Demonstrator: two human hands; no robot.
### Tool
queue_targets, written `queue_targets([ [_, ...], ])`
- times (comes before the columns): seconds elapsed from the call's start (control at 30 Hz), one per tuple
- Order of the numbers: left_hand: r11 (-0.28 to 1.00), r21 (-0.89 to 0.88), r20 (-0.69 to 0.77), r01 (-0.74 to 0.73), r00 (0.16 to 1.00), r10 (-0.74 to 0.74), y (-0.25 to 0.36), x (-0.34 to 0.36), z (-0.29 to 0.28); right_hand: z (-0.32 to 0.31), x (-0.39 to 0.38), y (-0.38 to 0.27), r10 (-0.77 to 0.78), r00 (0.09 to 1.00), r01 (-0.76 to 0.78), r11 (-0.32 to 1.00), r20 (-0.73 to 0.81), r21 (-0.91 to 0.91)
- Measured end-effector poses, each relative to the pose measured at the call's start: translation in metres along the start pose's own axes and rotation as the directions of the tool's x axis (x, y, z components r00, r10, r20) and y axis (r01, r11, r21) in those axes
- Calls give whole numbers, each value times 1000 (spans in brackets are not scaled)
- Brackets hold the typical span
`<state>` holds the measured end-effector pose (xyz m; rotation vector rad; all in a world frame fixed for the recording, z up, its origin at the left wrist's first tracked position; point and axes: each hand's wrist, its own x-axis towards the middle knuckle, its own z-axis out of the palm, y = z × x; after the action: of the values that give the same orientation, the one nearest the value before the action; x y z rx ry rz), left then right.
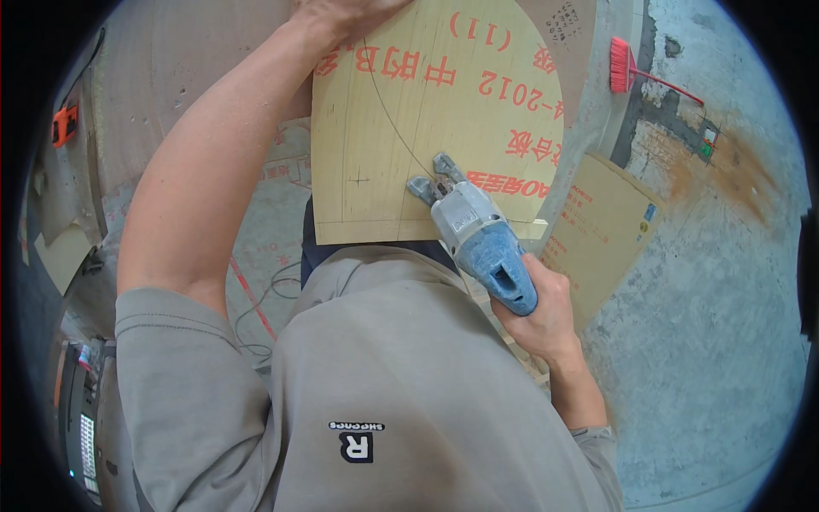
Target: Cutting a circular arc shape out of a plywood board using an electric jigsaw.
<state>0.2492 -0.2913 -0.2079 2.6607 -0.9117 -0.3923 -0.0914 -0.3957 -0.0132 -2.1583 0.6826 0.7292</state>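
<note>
A pale yellow plywood board (367,128) with red printing and a rounded right side lies in front of my body. My right hand (543,311) is wrapped round the rear grip of a blue and silver jigsaw (482,235). The saw's two-pronged metal foot rests on the board. A thin dark curved line runs from the blade area up to my left hand; whether it is drawn or cut I cannot tell. At the board's top edge my left hand (341,15) lies on the surface, fingers stretched, their tips cut off by the frame.
Another printed board (601,226) leans or lies to the right, over the concrete floor (699,341). A red broom (623,66) is at the upper right. On the left are a grey cable (243,320), an orange and black tool (65,125) and a brown panel surface (162,68).
</note>
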Motion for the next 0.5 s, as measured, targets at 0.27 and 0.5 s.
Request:
queue_targets([
  [0.27, 1000, -14, -32, -1, 999, 1, 1, 0, -2, 0, 2, -7, -16, 1000, 16, 1000, -11, 7],
  [0.5, 1000, -4, -41, -8, 999, 8, 2, 0, -5, -1, 4, -12, -8, 1000, 8, 1000, -4, 4],
])
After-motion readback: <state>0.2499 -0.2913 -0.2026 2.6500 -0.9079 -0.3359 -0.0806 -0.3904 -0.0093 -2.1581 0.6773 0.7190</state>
